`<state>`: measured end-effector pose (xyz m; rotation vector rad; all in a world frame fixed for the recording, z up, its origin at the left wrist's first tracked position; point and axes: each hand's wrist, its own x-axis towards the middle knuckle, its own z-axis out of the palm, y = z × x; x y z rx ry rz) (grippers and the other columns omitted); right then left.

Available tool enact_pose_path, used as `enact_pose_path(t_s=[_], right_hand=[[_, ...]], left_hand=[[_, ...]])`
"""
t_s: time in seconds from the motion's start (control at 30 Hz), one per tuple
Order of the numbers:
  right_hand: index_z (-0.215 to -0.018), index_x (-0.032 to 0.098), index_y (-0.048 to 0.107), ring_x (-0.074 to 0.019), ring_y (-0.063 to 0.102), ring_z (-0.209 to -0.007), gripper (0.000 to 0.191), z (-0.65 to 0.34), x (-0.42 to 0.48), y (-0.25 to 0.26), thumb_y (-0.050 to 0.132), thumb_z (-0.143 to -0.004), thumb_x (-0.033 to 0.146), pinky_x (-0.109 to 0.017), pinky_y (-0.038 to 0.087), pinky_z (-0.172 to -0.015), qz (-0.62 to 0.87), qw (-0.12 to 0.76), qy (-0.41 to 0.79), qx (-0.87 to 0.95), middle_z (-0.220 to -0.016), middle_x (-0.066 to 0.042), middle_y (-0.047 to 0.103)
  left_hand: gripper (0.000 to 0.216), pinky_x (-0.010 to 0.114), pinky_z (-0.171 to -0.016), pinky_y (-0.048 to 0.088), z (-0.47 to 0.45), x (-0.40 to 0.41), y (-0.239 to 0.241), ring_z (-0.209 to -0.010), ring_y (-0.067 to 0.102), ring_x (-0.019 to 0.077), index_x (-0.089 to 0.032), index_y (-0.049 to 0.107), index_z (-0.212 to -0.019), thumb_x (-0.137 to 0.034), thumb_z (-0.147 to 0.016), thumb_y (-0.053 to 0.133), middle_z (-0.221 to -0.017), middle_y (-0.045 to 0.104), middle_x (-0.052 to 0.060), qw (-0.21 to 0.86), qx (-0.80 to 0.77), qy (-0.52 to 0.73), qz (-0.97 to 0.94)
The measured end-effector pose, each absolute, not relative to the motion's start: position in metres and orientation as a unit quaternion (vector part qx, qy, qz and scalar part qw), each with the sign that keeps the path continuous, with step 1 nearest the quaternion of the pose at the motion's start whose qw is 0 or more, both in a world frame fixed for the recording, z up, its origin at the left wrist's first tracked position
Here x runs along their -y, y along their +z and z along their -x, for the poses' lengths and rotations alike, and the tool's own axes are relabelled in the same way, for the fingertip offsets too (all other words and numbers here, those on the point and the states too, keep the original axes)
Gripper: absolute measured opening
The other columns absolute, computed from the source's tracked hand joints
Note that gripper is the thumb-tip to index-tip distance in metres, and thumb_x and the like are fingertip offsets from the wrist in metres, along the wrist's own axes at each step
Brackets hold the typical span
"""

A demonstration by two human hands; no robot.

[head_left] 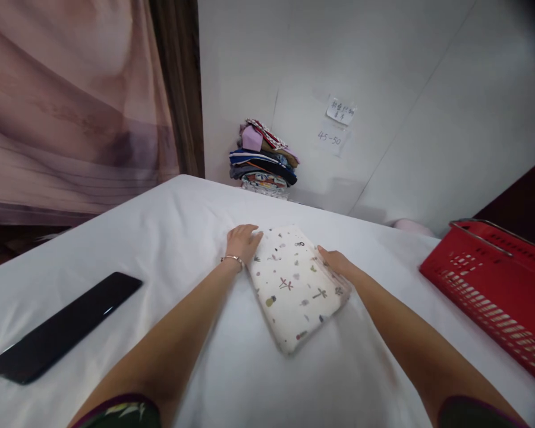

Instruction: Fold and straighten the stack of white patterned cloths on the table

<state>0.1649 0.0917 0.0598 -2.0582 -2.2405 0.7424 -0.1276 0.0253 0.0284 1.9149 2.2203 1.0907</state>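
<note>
A folded white cloth with small coloured prints [294, 285] lies flat on the white-covered table [182, 220] in front of me. My left hand [243, 242], a thin bracelet on its wrist, rests on the sheet at the cloth's far left corner with fingers stretched flat against its edge. My right hand [336, 261] lies along the cloth's right edge, fingers extended and touching it. Neither hand grips anything.
A long flat black object [66, 327] lies on the sheet at the left. A red plastic basket [494, 285] with a metal handle stands at the right. A stack of folded clothes [263, 160] sits against the white wall. Paper notes [339, 113] are stuck on the wall.
</note>
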Motion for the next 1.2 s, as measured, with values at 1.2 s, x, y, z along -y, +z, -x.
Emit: enact_pose_path(t_s=[1.2], right_hand=[[-0.141, 0.020, 0.012, -0.0194, 0.001, -0.134, 0.074, -0.126, -0.095, 0.036, 0.017, -0.082, 0.064, -0.038, 0.004, -0.106, 0.446, 0.000, 0.155, 0.881, -0.147, -0.002, 0.007]], left_hand=[[0.060, 0.046, -0.107, -0.001, 0.118, -0.024, 0.015, -0.134, 0.010, 0.0219, -0.027, 0.037, -0.130, -0.060, -0.082, 0.024, -0.144, 0.021, 0.000, 0.060, -0.681, 0.173, -0.709]])
